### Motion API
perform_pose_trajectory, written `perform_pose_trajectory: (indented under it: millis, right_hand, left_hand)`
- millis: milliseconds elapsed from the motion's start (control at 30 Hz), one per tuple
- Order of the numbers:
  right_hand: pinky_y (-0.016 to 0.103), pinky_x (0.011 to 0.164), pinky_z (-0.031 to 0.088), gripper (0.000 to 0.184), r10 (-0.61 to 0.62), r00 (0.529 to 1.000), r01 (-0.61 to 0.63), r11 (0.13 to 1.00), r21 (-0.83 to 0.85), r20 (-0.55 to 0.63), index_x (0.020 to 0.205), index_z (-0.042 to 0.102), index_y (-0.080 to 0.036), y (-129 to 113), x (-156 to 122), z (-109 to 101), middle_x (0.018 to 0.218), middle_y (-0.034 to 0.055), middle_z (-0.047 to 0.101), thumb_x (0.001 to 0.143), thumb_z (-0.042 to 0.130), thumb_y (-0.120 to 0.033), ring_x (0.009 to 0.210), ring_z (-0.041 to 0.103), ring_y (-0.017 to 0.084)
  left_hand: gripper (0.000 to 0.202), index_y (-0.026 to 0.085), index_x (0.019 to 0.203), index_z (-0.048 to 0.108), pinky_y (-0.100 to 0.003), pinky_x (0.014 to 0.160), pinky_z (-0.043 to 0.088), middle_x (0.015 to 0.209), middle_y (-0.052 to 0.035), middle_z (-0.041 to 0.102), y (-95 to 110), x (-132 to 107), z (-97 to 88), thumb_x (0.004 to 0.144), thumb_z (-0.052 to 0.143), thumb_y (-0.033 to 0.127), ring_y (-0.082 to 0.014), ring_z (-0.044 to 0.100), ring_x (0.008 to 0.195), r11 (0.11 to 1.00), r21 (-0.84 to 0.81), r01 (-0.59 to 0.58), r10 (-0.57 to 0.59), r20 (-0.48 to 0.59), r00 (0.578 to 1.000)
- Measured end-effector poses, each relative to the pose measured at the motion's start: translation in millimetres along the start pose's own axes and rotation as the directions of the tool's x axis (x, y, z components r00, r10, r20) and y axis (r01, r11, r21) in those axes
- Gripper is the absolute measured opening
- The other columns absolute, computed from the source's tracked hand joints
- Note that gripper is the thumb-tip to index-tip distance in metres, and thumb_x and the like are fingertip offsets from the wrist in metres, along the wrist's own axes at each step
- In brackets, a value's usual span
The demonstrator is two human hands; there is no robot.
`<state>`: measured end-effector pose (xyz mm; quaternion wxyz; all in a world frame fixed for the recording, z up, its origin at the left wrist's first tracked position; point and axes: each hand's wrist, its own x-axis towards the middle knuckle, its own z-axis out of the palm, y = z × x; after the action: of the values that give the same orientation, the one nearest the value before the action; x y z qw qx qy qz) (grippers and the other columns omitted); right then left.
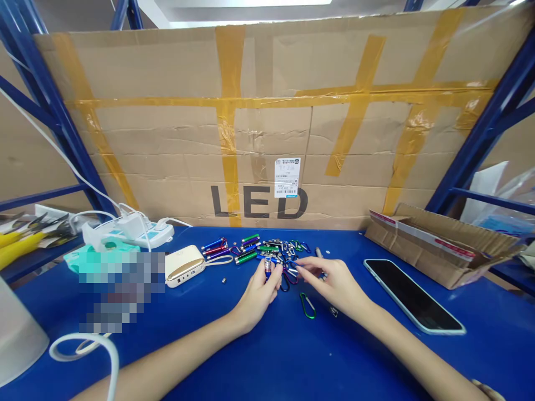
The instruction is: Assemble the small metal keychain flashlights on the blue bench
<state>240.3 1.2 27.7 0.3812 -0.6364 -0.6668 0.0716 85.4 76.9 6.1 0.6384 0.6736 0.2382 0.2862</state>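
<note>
My left hand (258, 295) pinches a small blue keychain flashlight (268, 269) upright over the blue table (267, 356). Close to its right, my right hand (330, 283) has its fingers pinched at a dark carabiner clip (290, 273) beside the flashlight; what it grips is too small to be sure. Just behind both hands lies a pile of several coloured mini flashlights and clips (259, 248). A green carabiner (308, 305) lies loose on the table between my wrists.
A black phone (412, 295) lies face up to the right, with a flattened cardboard box (438, 242) behind it. A cream power bank (184, 265), a power strip (140, 231) and yellow-handled pliers (25, 236) are at the left. A taped cardboard wall (267, 128) marked LED stands behind.
</note>
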Motion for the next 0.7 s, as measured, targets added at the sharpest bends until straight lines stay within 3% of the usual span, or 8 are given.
perform_pose_trajectory:
  millis: [100,233,367,500,700]
  right_hand:
    - [0.023,0.06,0.049,0.028,0.0,0.994,-0.02,0.983,0.181,0.109,0.095,0.065,-0.016,-8.7,-1.3,3.0,0.075,0.0034,0.066,0.084,0.046,-0.033,0.065,0.06,0.014]
    - [0.022,0.057,0.046,0.032,0.0,0.981,-0.053,0.962,0.267,0.196,0.1,0.064,-0.015,-9.0,-3.9,9.6,0.075,0.0037,0.064,0.086,0.044,-0.036,0.061,0.056,0.012]
    - [0.021,0.053,0.042,0.033,-0.108,0.98,0.083,0.985,0.151,0.165,0.101,0.063,-0.016,-3.9,-5.6,13.1,0.069,0.0027,0.057,0.083,0.05,-0.04,0.057,0.05,0.011]
    - [0.022,0.056,0.039,0.027,-0.26,0.939,0.275,0.961,-0.04,0.228,0.088,0.063,-0.016,-3.5,-7.2,12.1,0.067,0.0029,0.052,0.088,0.043,-0.033,0.06,0.048,0.012]
    - [0.022,0.058,0.038,0.021,-0.263,0.914,0.306,0.947,-0.099,0.308,0.083,0.058,-0.014,-8.7,-10.5,10.1,0.071,0.0038,0.055,0.088,0.041,-0.025,0.064,0.051,0.013]
  left_hand:
    - [0.036,0.018,0.074,0.028,-0.016,0.043,0.024,0.059,0.0071,0.031,-3.4,0.2,-1.1,0.079,0.044,0.05,-0.0023,0.026,0.046,0.999,-0.037,-0.033,0.034,0.01,0.999]
    - [0.035,0.019,0.075,0.03,-0.015,0.044,0.024,0.059,0.0069,0.03,-5.3,-0.3,-2.1,0.078,0.047,0.048,-0.0031,0.027,0.048,0.998,-0.052,-0.036,0.034,-0.04,0.999]
    - [0.032,0.018,0.072,0.031,-0.017,0.05,0.029,0.059,0.0057,0.036,-3.8,-2.1,-2.0,0.08,0.045,0.045,-0.0048,0.035,0.052,0.988,0.104,-0.112,0.123,-0.106,0.987]
    - [0.029,0.017,0.068,0.034,-0.02,0.055,0.029,0.06,0.0038,0.041,-0.1,-6.1,-0.3,0.081,0.045,0.041,-0.0069,0.037,0.054,0.933,0.334,-0.132,0.184,-0.128,0.975]
    - [0.024,0.018,0.066,0.037,-0.022,0.057,0.026,0.062,0.002,0.046,-0.3,-10.3,0.7,0.081,0.042,0.037,-0.0098,0.042,0.057,0.846,0.513,-0.146,0.236,-0.114,0.965]
